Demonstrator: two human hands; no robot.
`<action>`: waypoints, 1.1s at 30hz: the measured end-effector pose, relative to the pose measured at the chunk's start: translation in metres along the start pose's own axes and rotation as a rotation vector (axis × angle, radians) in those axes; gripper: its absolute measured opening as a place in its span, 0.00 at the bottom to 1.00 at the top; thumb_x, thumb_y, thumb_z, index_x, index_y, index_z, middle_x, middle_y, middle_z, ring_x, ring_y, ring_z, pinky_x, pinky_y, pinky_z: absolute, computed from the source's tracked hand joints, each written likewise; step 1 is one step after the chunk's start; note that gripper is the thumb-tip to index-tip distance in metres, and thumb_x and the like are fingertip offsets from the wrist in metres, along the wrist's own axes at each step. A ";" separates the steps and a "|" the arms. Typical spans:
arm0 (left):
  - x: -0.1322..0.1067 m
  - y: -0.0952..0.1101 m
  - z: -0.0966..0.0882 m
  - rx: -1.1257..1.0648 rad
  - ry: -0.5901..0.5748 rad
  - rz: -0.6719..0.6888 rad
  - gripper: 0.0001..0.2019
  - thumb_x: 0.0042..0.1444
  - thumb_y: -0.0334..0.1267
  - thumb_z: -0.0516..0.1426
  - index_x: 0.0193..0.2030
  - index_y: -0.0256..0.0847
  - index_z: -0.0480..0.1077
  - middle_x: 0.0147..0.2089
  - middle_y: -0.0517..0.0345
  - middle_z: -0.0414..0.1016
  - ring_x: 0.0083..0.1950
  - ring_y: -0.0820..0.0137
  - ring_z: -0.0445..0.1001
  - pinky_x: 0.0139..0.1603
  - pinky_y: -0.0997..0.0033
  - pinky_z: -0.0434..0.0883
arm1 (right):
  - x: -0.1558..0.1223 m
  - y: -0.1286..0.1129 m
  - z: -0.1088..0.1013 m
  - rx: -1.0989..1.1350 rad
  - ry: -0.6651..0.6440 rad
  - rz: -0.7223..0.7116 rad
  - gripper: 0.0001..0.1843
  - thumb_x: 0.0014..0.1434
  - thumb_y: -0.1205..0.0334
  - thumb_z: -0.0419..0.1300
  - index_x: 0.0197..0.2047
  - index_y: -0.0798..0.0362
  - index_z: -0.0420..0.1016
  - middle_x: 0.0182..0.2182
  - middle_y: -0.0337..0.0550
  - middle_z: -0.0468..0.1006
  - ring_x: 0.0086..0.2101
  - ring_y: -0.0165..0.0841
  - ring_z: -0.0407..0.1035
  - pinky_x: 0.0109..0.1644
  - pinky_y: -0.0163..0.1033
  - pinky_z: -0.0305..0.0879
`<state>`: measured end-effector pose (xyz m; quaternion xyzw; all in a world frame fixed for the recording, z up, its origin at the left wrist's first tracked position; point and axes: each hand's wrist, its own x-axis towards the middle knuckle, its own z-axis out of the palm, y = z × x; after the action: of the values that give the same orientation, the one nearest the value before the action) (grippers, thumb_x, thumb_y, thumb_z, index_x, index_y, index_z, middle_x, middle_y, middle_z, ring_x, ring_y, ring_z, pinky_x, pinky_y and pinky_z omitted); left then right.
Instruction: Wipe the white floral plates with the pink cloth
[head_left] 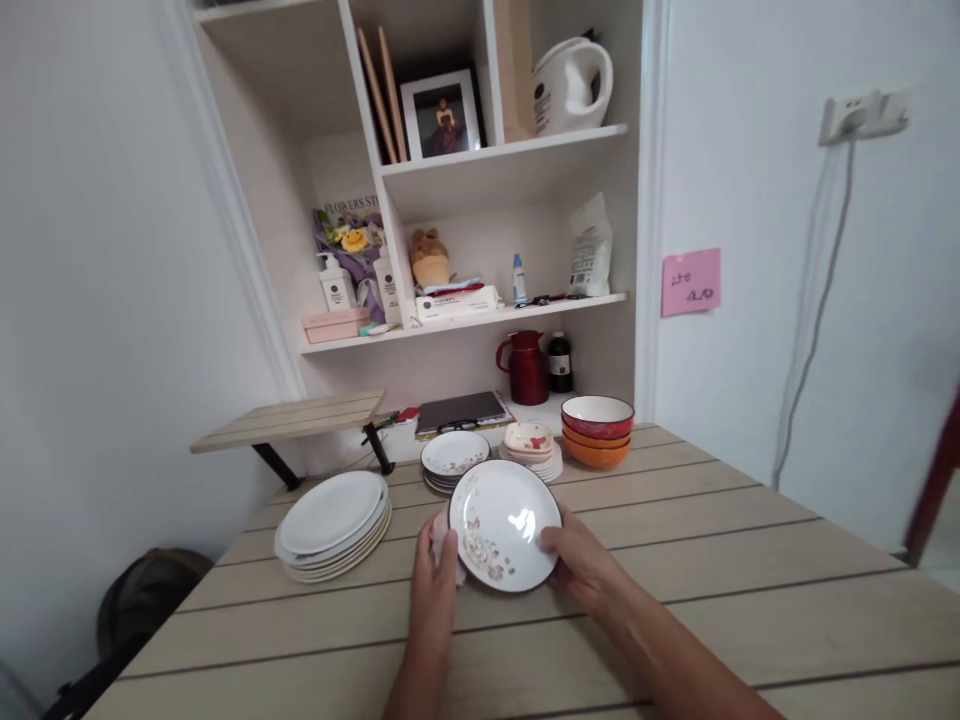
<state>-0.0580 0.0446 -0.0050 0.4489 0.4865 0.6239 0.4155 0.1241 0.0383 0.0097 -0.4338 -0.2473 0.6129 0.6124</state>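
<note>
A white plate (504, 520) with a dark rim and a floral pattern is held tilted toward me above the table. My right hand (589, 560) grips its right edge, thumb on the face and fingers behind. At the left edge, my left hand (433, 570) is closed around a pale cloth (444, 550) pressed against the plate; part of the cloth is hidden. Just behind stands a stack of matching floral plates (454, 455). To the left sits a stack of larger white plates (334, 515).
Small pink dishes (529, 438) on pale plates and a stack of red and orange bowls (598, 430) stand farther back. A raised wooden stand (292, 420) is at back left. A red jug (528, 368) and a dark bottle (559, 362) sit beneath the shelves (510, 152).
</note>
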 end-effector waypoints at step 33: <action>-0.008 0.004 0.006 -0.018 0.243 -0.105 0.26 0.47 0.47 0.62 0.53 0.44 0.67 0.47 0.52 0.77 0.44 0.62 0.77 0.42 0.63 0.74 | -0.021 0.016 0.019 0.458 -0.172 0.344 0.32 0.57 0.56 0.60 0.62 0.61 0.61 0.44 0.58 0.80 0.45 0.44 0.75 0.53 0.50 0.67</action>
<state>-0.0503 0.0377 -0.0013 0.3402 0.5503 0.6554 0.3898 0.0976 0.0201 0.0108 -0.2664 -0.0762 0.7821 0.5582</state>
